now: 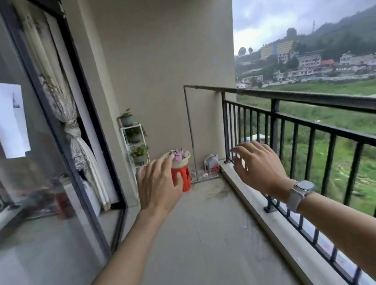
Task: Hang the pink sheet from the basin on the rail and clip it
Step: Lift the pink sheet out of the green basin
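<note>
A pale green basin (182, 161) stands on a red plastic stool (184, 177) at the far end of the balcony. The pink sheet (179, 155) lies bunched inside it. A thin metal rail (270, 93) runs from an upright pole (190, 132) near the end wall along the top of the railing. My left hand (158, 186) is stretched forward, fingers apart, holding nothing; it overlaps the basin's left rim in the view but is well short of it. My right hand (258, 166), with a watch on the wrist, is also spread and holds nothing. No clips are visible.
A black balcony railing (310, 143) runs along the right over a low kerb. Sliding glass doors (33, 158) line the left, with a paper stuck on. A white plant shelf (136, 143) and a jug (211, 163) stand by the end wall. Bare concrete floor leads to the stool.
</note>
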